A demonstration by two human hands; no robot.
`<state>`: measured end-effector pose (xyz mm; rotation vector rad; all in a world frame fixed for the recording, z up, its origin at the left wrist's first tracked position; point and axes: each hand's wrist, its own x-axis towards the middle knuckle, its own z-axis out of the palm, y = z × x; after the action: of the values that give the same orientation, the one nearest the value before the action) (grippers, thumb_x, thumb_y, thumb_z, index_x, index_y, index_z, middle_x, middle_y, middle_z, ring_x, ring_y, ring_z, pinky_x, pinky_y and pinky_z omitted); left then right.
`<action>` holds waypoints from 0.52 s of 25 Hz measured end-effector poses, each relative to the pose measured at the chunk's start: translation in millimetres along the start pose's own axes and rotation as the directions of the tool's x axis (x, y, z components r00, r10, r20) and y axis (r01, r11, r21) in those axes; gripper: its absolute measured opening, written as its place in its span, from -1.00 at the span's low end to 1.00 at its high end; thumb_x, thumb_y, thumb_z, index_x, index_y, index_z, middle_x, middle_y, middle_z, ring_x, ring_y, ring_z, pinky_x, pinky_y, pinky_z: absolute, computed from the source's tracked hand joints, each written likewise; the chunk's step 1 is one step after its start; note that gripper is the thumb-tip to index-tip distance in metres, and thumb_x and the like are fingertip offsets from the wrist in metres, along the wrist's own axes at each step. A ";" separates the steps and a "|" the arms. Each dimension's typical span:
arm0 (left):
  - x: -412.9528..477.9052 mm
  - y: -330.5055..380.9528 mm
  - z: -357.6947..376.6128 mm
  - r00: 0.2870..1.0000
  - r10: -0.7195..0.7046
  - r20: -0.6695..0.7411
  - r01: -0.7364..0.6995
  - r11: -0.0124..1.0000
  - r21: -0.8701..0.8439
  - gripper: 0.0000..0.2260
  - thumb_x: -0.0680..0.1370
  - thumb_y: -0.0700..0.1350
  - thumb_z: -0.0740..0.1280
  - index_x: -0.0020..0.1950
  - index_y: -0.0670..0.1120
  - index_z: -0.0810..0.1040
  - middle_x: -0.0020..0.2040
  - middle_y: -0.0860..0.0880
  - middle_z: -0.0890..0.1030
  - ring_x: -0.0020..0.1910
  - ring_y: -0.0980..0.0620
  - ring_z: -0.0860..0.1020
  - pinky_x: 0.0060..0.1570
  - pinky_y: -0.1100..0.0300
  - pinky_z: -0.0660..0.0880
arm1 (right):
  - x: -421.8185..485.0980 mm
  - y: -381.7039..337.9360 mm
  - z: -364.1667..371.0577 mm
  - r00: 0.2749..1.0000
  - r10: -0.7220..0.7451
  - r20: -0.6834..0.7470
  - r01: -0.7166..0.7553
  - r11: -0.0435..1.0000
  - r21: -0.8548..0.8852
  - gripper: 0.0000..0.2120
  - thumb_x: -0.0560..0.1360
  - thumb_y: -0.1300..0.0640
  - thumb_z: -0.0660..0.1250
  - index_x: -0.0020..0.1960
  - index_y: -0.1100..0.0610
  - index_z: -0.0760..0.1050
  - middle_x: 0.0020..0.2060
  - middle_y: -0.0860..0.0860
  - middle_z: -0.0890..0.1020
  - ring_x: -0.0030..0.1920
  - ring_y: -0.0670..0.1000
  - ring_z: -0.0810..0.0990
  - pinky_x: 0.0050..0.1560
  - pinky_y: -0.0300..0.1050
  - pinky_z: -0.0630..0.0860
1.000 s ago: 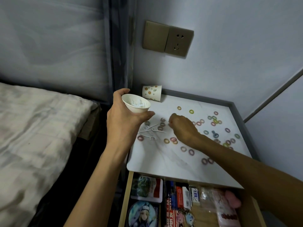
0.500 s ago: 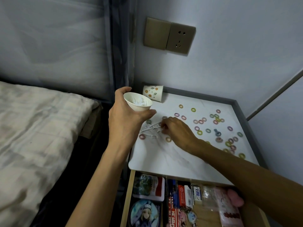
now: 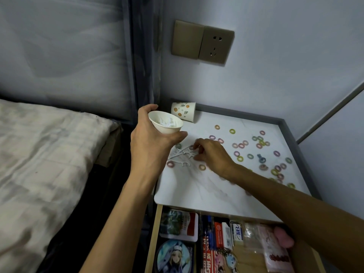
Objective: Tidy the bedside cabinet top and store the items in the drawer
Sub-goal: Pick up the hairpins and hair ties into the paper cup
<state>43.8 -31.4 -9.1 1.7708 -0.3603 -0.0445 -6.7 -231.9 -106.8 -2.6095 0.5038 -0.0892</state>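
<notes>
The right hand (image 3: 212, 154) had slid left onto the white plastic picks (image 3: 178, 153), which lay slantwise at its curled fingertips, grasp unclear, while the left hand (image 3: 153, 142) gripped the white cup (image 3: 165, 124) just up-left of them.

- Left hand (image 3: 151, 142) is raised on the left, its back toward the camera, thumb and fingers curled round a small white cup (image 3: 165, 124); its forearm rises from the near edge
- Right hand (image 3: 213, 155) is low and palm down, bent fingertips at the white picks (image 3: 182, 155); whether they pinch cannot be told; its forearm enters from the near right
</notes>
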 end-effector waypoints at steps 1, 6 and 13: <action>0.1 -0.2 -0.1 1.000 0.002 0.000 -0.002 1.000 -0.001 -0.26 0.26 -0.07 0.62 0.36 0.02 0.39 0.09 0.09 0.53 0.10 0.08 0.52 0.02 0.25 0.46 | 2.1 0.2 -1.0 1.000 -0.003 0.010 0.003 1.000 -0.007 -0.72 0.44 0.19 0.48 0.13 0.10 0.55 -0.07 -0.01 0.61 -0.13 -0.10 0.55 -0.19 -0.32 0.44; 0.4 -0.2 -0.1 1.000 0.003 0.008 -0.003 1.000 -0.009 -0.27 0.26 -0.07 0.62 0.36 0.02 0.39 0.07 0.11 0.52 0.08 0.09 0.51 -0.01 0.28 0.47 | 9.6 -2.7 -7.8 0.997 -0.058 0.046 0.060 0.997 -0.045 -0.69 0.42 0.18 0.49 0.14 0.11 0.56 -0.06 0.01 0.60 -0.12 -0.06 0.53 -0.20 -0.31 0.37; 0.6 -0.8 0.9 1.000 0.001 0.008 -0.001 1.000 -0.002 -0.27 0.26 -0.07 0.62 0.36 0.03 0.39 0.08 0.11 0.53 0.08 0.09 0.52 0.00 0.26 0.47 | 12.6 -2.3 -8.4 0.996 -0.085 0.027 0.087 0.991 -0.102 -0.76 0.45 0.15 0.47 0.09 0.16 0.59 -0.06 0.02 0.56 -0.08 -0.02 0.53 -0.10 -0.22 0.42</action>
<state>44.3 -32.3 -10.0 1.7685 -0.3674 -0.0512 4.5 -238.3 -98.7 -2.7302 0.3972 -0.0631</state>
